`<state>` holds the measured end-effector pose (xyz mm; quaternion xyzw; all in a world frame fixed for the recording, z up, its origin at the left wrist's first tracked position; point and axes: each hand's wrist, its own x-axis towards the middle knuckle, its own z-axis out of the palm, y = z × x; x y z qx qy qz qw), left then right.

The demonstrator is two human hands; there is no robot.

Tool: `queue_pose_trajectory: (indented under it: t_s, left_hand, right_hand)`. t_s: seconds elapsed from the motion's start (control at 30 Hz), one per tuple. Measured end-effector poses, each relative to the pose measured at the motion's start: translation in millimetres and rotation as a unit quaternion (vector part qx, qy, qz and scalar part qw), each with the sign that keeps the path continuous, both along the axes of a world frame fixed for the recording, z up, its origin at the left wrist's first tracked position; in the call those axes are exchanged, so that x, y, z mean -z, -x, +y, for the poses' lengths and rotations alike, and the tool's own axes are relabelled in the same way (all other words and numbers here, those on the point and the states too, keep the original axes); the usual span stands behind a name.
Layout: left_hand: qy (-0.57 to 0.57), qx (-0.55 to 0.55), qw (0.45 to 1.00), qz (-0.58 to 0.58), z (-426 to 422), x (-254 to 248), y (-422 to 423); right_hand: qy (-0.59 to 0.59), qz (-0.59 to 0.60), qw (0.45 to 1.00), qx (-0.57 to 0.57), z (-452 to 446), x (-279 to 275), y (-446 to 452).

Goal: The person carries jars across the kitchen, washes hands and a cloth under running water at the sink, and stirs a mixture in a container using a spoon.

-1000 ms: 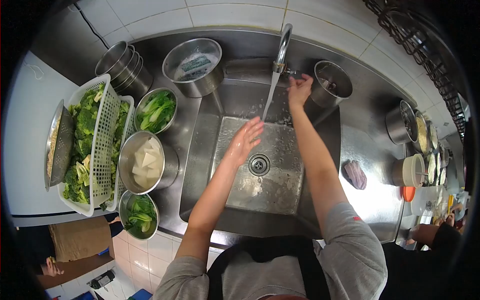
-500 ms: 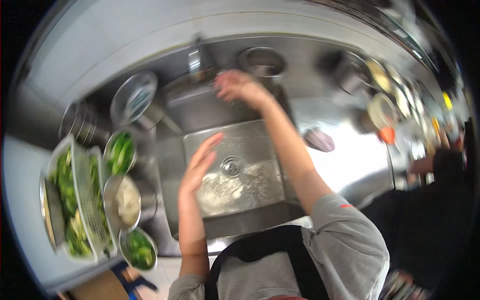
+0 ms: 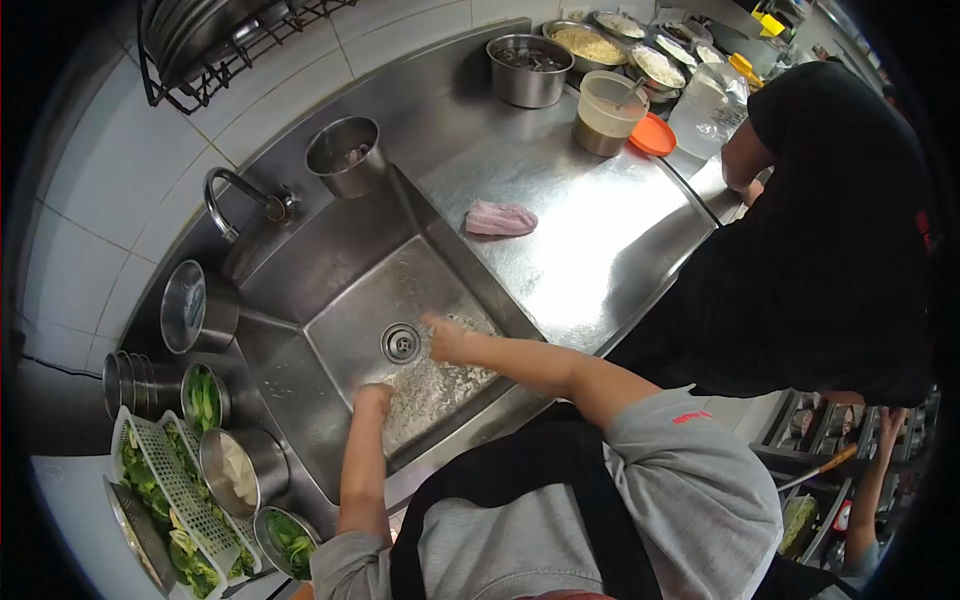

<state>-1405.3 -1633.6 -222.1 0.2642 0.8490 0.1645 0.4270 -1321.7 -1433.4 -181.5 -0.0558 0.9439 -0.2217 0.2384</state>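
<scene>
My left hand [image 3: 373, 398] is low over the left part of the steel sink [image 3: 345, 295], its back towards me and its fingers hidden from view. Over the basin, just right of the round drain [image 3: 401, 343], is my right hand [image 3: 449, 340]. Motion smears its fingers, and I make out nothing held in it. Water lies in a thin, rippled layer on the sink floor near both hands. The curved faucet [image 3: 228, 190] stands at the back edge, with no stream visible from it.
Bowls and a white basket [image 3: 190, 490] of green vegetables stand left of the sink. A steel pot [image 3: 347, 157] sits behind it. On the right counter are a pink cloth [image 3: 500, 218], a tub [image 3: 609, 112] and an orange lid [image 3: 652, 134]. A co-worker [image 3: 810, 250] in black stands at right.
My right hand has come down from near the faucet into the sink beside the drain. My left hand has lowered, its fingers no longer stretched out in view. The head view has turned.
</scene>
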Motion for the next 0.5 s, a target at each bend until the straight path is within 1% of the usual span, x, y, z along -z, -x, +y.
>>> queue_pose_trajectory:
  t_s: [0.03, 0.07, 0.1, 0.13, 0.17, 0.2, 0.23, 0.27, 0.3, 0.33, 0.37, 0.4, 0.43, 0.47, 0.5]
  left_hand:
    - [-0.064, -0.068, 0.993, -0.069, 2.8, -7.7, -0.3]
    - [-0.292, -0.307, 0.853, -0.304, 1.6, -19.7, 0.1]
    - [-0.412, -0.425, 0.679, -0.435, 5.2, -30.9, 0.3]
    - [-0.451, -0.437, 0.647, -0.432, 11.2, -38.0, 1.8]
    - [-0.371, -0.270, 0.858, -0.231, 11.1, -36.0, -3.2]
    - [-0.247, -0.101, 0.963, 0.021, 10.4, -32.6, -7.8]
    - [-0.087, 0.101, 0.959, 0.249, 19.5, -37.2, -11.1]
    - [0.065, 0.272, 0.835, 0.474, 28.8, -43.1, -14.9]
    - [-0.071, 0.097, 0.861, 0.494, 48.0, -64.0, -18.8]
    - [-0.202, -0.083, 0.845, 0.489, 64.4, -81.4, -21.9]
    - [-0.253, -0.114, 0.863, 0.422, 79.1, -90.9, -20.7]
    - [-0.304, -0.144, 0.873, 0.352, 94.5, -99.5, -19.6]
    - [-0.346, -0.153, 0.876, 0.297, 117.3, -110.9, -30.2]
    - [-0.388, -0.161, 0.875, 0.243, 144.0, -123.7, -48.4]
    - [-0.402, -0.041, 0.843, 0.354, 167.1, -136.4, -64.7]
  right_hand:
    - [0.111, -0.012, 0.992, 0.049, 5.3, -23.2, -8.7]
    - [0.223, -0.027, 0.969, 0.097, 7.7, -58.7, -23.3]
    - [0.331, -0.047, 0.931, 0.146, 10.2, -75.5, -37.5]
    - [0.100, 0.110, 0.980, 0.130, 15.5, -68.9, -38.6]
    - [0.017, 0.110, 0.990, 0.083, 31.9, -72.1, -38.8]
    - [-0.064, 0.108, 0.992, 0.035, 50.8, -76.8, -36.6]
    - [0.046, 0.149, 0.983, 0.095, 77.4, -92.0, -44.7]
    - [0.133, 0.221, 0.954, 0.153, 111.3, -99.6, -47.6]
    - [0.124, 0.242, 0.939, 0.210, 147.8, -116.7, -53.6]
    - [0.105, 0.253, 0.924, 0.267, 199.0, -116.5, -52.4]
    - [0.242, 0.270, 0.847, 0.389, 242.5, -125.8, -62.1]
    - [0.368, 0.275, 0.738, 0.495, 283.5, -136.1, -73.8]
    - [0.386, 0.314, 0.643, 0.583, 320.6, -149.0, -83.3]
    - [0.383, 0.396, 0.576, 0.604, 358.8, -147.2, -89.1]
    - [0.346, 0.435, 0.529, 0.642, 385.6, -155.4, -92.4]
